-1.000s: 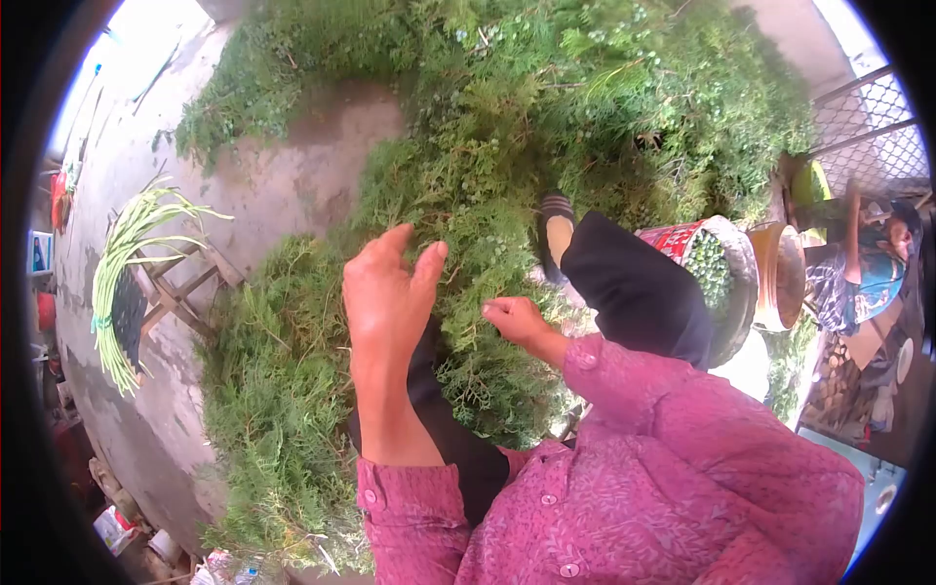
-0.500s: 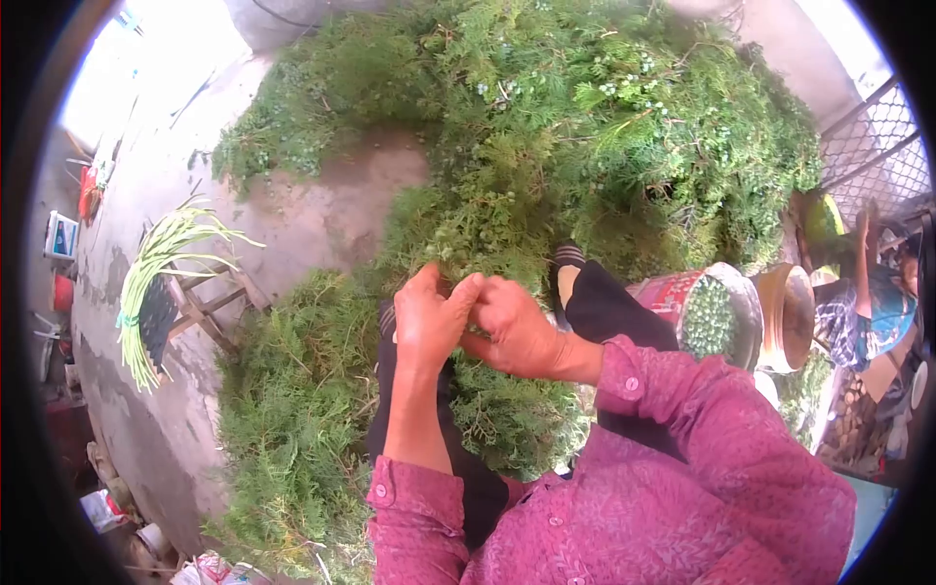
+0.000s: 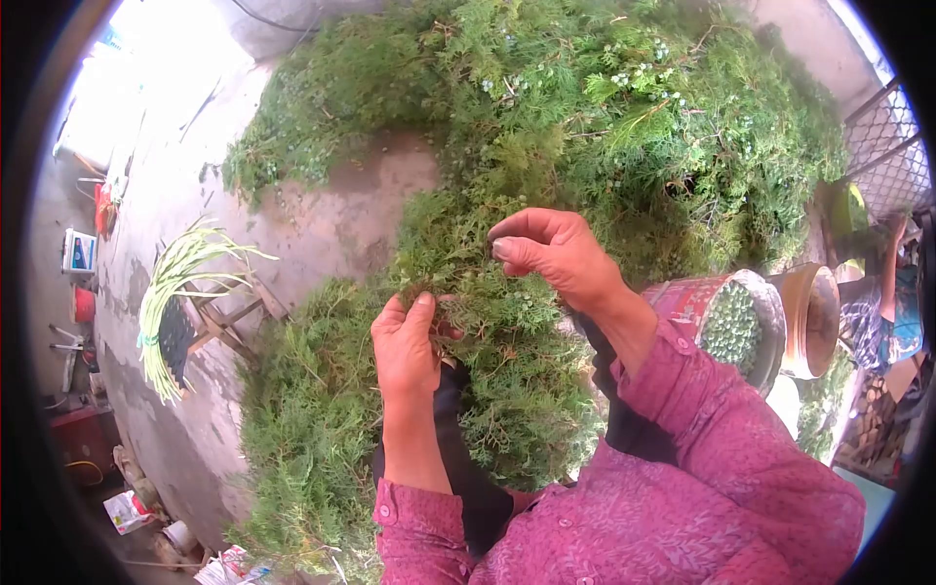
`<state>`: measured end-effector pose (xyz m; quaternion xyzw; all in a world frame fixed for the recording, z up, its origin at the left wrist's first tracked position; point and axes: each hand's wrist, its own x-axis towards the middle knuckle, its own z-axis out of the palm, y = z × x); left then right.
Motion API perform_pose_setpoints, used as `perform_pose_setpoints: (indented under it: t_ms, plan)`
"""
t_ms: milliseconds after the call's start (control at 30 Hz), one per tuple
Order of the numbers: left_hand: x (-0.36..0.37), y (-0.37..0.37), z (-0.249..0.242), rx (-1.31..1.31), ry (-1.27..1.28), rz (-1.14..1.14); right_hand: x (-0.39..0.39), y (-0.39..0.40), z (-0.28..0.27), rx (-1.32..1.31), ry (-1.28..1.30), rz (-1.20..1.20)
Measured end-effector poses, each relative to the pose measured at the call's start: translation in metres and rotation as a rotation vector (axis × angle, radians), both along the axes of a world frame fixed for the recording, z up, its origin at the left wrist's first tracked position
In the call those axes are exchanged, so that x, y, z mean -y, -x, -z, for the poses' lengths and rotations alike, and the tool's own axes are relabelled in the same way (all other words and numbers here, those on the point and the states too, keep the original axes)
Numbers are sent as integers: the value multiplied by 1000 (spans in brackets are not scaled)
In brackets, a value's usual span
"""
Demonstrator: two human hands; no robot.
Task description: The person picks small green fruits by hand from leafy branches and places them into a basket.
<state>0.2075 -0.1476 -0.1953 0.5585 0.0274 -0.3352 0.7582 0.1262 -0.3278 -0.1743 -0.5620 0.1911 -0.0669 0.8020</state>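
My left hand (image 3: 408,343) grips the lower part of a leafy green branch (image 3: 458,263) above my lap. My right hand (image 3: 551,249) is raised a little higher on the same branch, its thumb and fingers pinched together at a sprig. A big heap of green branches with small pale berries (image 3: 604,107) fills the ground in front of me. More cut sprigs (image 3: 302,429) lie by my left leg. Both arms wear pink patterned sleeves.
A red tin full of green berries (image 3: 733,317) stands at my right, with a tan pot (image 3: 809,317) behind it. A wooden stool carrying long green stalks (image 3: 180,302) is at the left on bare concrete. Another person sits at the far right edge.
My hands were joined low on the branch half a second ago. Now my right hand has lifted up and away to the right, while my left hand stays gripping the branch.
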Motion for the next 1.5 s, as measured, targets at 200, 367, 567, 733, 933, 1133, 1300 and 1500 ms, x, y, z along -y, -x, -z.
perform_pose_setpoints:
  t_ms: [200,367,567,733,933,1133,1300,1500]
  plan:
    - [3,0,-14,-50,85,42,7,-1,10,-56,57,-6]
    - [5,-1,-24,-53,86,54,2,-6,9,-32,-89,-305]
    - [3,0,-20,-113,49,89,-1,-9,10,-17,-70,-360]
    - [6,4,-24,-201,1,192,-6,-12,15,9,43,-291]
    - [8,7,-27,-289,32,134,-19,-16,18,35,372,-83]
    - [0,10,-38,-223,-20,118,1,-24,15,-108,-21,204]
    - [-16,-2,-41,-160,42,86,18,-19,9,-132,-622,25]
    - [-10,0,-38,-105,-21,129,-2,-23,-3,-36,-470,-234]
